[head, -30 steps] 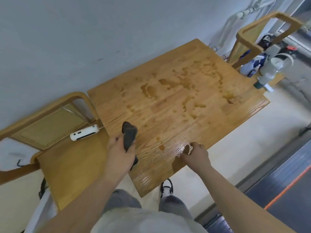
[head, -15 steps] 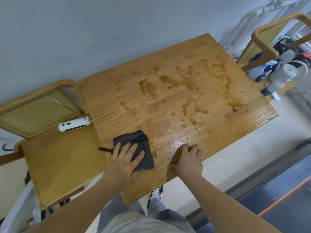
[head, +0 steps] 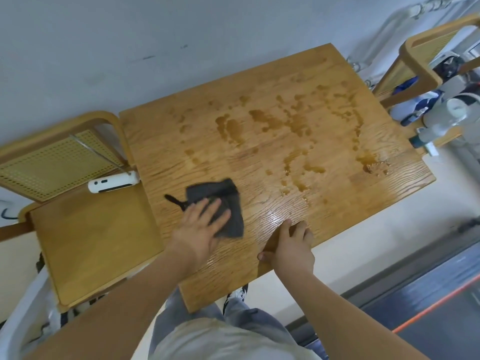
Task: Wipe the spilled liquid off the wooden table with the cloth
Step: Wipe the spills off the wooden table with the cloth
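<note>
A dark grey cloth [head: 223, 193] lies spread flat on the wooden table [head: 337, 203], near its left front part. My left hand [head: 200, 227] presses down on the cloth with fingers spread over its near half. Brown puddles and drops of spilled liquid [head: 275, 126] cover the middle and far right of the table top, with a larger patch [head: 371, 162] by the right edge. My right hand [head: 293, 245] rests on the table's front edge, fingers on top and thumb hanging over the side, holding nothing.
A wooden chair [head: 85, 229] with a cane back stands left of the table, a white device [head: 111, 183] lying on its seat. A second chair [head: 426, 63] at the far right carries white and blue items. A wall runs behind the table.
My left hand brought the bunched cloth down, spread it flat on the table and has slid it a little farther from me. My right hand stays on the front edge.
</note>
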A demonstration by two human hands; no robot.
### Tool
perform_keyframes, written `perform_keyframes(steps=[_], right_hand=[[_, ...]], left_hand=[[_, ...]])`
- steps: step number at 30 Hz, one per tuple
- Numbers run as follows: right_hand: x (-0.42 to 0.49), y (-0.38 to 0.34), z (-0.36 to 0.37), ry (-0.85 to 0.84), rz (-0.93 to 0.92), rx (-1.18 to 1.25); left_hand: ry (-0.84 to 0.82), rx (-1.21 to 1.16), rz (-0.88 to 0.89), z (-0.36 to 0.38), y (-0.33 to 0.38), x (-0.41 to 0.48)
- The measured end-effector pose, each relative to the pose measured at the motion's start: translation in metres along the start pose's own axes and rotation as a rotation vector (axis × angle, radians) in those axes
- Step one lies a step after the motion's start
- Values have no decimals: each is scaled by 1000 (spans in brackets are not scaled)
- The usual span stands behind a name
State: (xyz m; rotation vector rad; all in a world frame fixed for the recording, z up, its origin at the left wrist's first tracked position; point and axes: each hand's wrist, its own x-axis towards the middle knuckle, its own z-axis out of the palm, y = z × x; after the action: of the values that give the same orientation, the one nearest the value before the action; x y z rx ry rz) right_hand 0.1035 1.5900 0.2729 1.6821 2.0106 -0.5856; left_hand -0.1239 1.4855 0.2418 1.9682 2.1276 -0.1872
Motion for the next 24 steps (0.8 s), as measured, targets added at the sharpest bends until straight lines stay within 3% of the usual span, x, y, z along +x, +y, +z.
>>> perform_keyframes(steps=[2, 3, 4, 7, 9, 10, 11, 14, 16, 19, 21, 23, 24], right_hand=[[-1, 0, 1, -4, 7, -6], [-1, 1, 1, -2, 6, -14], [-2, 1, 1, 7, -3, -29], [-4, 3, 2, 56, -39, -93], [-3, 1, 0, 46, -34, -79], [-2, 0, -1, 29, -26, -64], [-2, -2, -2, 15, -19, -54], [-3, -3, -4, -1, -4, -40], [-3, -1, -6, -8, -1, -39], [-3, 1, -9, -3, -27, -80], [-5, 0, -10, 13, -42, -99], [-6, -1, -10, 5, -39, -103], [-6, -1, -10, 0, -39, -110]], left_hand=[[29, -143, -314, -10, 18, 7], [51, -161, -351, -9, 36, 7], [42, -160, -274, -5, 53, 0], [-70, -109, 175, 7, 66, -34], [-62, -34, 323, 5, 34, -27], [-70, -7, 317, 8, 17, -21], [-88, -26, 224, 8, 5, -15], [30, -256, -283, 3, 7, -16], [60, -205, -367, 7, 43, -31], [2, -156, 12, 26, 78, -65], [-11, -79, 279, 31, 50, -70], [0, -55, 310, 36, 8, -66], [-9, -104, 210, 35, -6, -66]])
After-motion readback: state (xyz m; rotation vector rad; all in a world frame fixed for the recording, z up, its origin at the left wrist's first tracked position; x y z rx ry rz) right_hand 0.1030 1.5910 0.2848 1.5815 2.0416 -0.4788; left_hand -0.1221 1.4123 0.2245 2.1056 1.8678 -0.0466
